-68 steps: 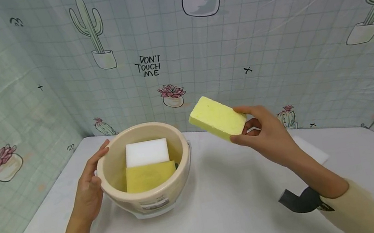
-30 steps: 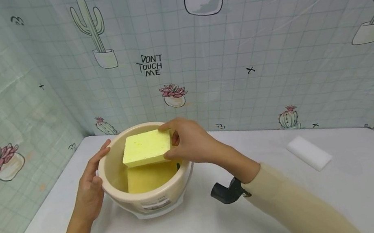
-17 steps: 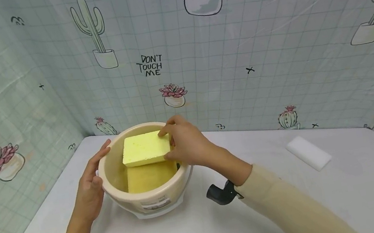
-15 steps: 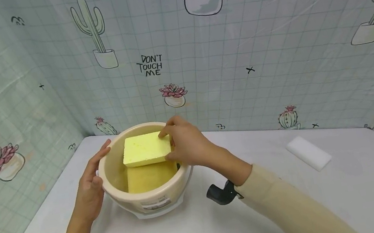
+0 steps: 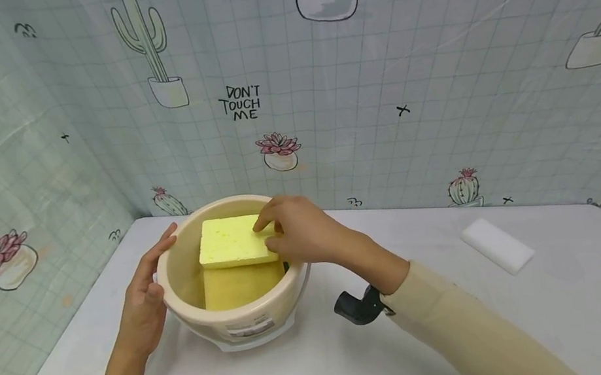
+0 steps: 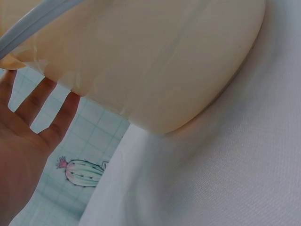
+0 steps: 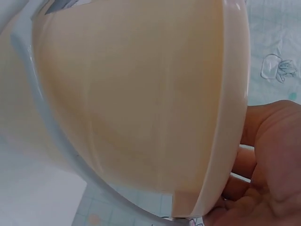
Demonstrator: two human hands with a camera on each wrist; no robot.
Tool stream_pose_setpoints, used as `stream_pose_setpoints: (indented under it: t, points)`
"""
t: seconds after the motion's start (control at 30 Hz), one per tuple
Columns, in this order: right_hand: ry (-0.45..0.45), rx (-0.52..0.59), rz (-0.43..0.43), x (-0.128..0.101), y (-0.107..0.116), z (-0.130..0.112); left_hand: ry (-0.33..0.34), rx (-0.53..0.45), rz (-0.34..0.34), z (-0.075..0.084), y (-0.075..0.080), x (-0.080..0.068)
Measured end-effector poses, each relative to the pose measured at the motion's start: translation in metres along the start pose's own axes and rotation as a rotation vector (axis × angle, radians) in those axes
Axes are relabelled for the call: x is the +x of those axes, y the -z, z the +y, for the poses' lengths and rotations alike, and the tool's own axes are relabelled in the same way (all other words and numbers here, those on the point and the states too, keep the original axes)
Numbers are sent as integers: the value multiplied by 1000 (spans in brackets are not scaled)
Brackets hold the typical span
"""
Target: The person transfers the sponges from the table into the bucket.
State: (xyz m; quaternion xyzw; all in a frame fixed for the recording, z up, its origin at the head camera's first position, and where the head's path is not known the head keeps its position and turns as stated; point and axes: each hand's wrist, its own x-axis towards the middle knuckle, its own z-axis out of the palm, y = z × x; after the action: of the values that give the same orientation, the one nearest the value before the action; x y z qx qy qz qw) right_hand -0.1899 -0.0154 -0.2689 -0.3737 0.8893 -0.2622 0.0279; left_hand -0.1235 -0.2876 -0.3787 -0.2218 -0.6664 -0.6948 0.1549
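Observation:
A bright yellow sponge [image 5: 233, 241] lies inside the cream bucket [image 5: 169, 282], over a darker yellow sponge [image 5: 244, 284]. My right hand [image 5: 307, 229] reaches over the bucket's right rim, its index finger and thumb tips resting on the bright sponge's top face near the right end. In the right wrist view, the bucket wall hides the sponges and part of the right hand [image 7: 273, 160]. My left hand [image 5: 143, 300] steadies the bucket's left side with fairly straight fingers. Those fingers [image 6: 61, 115] touch the bucket's outer wall in the left wrist view.
To the right, a white sponge-like block [image 5: 498, 245] lies on the white tabletop [image 5: 421, 340]. A cactus-printed cloth [image 5: 352, 106] hangs behind and at both sides. The bucket's pale handle [image 5: 260, 339] hangs down at its front.
My right hand has brought the bright yellow sponge leftward into the bucket, covering the white block there. Its fingertips have since shifted from the sponge's edges onto its top. The left hand stays put.

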Motion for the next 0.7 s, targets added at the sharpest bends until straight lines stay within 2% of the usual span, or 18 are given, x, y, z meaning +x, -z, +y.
stream_pose_setpoints:
  t: [0.27, 0.47, 0.7]
  points:
    - [-2, 176, -7, -6, 10, 6, -10, -6, -12, 1, -1, 1]
    - [36, 246, 78, -22, 22, 13, -3, -7, -9, 2, -1, 1]
    - [41, 222, 212, -46, 37, 28, 11, -11, 1, 1, 0, 1]
